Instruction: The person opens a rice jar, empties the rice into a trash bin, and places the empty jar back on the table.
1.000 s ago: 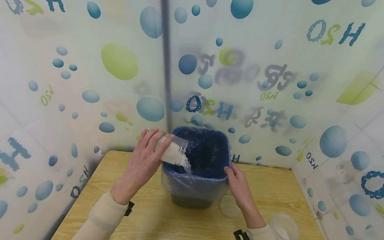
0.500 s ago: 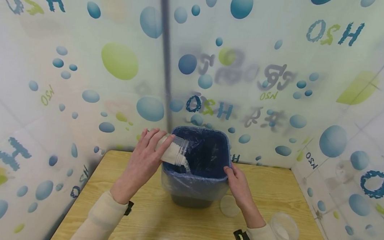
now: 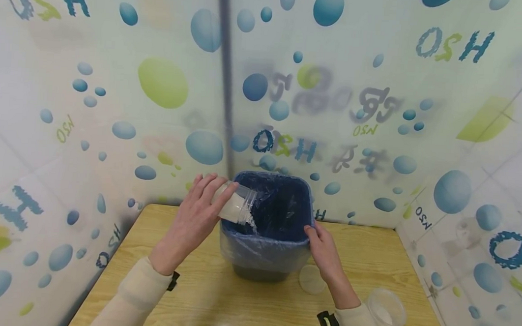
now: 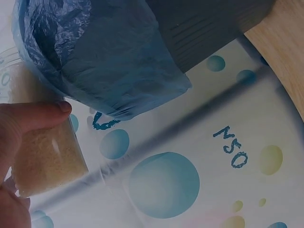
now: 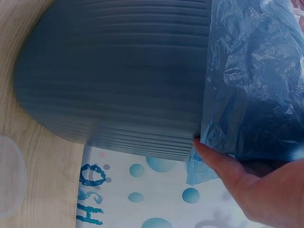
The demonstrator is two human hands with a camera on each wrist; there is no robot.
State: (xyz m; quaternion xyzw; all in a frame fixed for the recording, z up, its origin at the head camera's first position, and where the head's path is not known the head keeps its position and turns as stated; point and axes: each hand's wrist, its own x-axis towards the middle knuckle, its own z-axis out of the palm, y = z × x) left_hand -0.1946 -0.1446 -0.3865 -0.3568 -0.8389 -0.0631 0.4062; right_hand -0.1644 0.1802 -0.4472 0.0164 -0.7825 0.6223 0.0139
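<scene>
My left hand (image 3: 200, 211) grips a clear plastic jar (image 3: 235, 206) of white grains, tipped over the left rim of a trash can. Grains (image 3: 251, 223) spill from its mouth into the can. In the left wrist view the jar (image 4: 50, 152) looks well filled, my thumb lying along its side. A blue trash bag (image 3: 265, 247) lines the grey ribbed trash can (image 3: 260, 274) and folds down over its rim. My right hand (image 3: 325, 250) holds the can's right rim through the bag; in the right wrist view a finger presses at the bag's lower edge (image 5: 205, 128).
A round clear lid (image 3: 312, 280) lies on the wooden table (image 3: 218, 298) close to my right wrist. Farther right stands a clear round tub (image 3: 386, 310) with some white stuff inside. Patterned curtains (image 3: 156, 128) hang close behind the table and at both sides.
Grains keep pouring from the tipped jar, and the stream looks thinner than a second ago. Both hands stay almost in place.
</scene>
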